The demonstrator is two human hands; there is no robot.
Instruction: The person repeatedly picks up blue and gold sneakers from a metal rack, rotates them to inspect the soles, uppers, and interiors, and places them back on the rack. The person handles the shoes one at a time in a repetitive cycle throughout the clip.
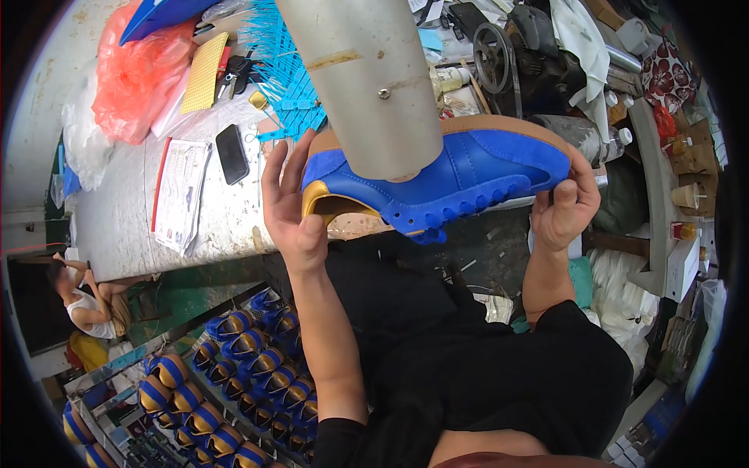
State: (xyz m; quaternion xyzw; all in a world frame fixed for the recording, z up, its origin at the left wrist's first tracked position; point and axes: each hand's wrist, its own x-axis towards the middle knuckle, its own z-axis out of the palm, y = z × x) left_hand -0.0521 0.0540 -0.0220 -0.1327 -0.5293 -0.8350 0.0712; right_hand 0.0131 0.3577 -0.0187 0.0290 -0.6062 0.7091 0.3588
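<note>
A blue shoe point(491, 160) with a tan sole and a gold heel lining lies on its side in the air between my hands, sole edge away from me. My left hand point(295, 226) grips the heel, thumb on the near side and fingers behind. At the toe, my right hand point(568, 207) is closed around the tip. A thick grey metal column point(374, 93) comes down from above and covers part of the shoe's upper. Whether its lower end touches the shoe, I cannot tell. Blue laces and eyelets face toward me.
The white worktable point(234, 222) carries a phone point(232, 154), papers point(181, 195), a red plastic bag point(144, 70) and blue plastic strips point(292, 86). A machine with a handwheel point(497, 58) stands far right. Racked shoes point(253, 366) fill the lower left; a person point(90, 300) sits beyond.
</note>
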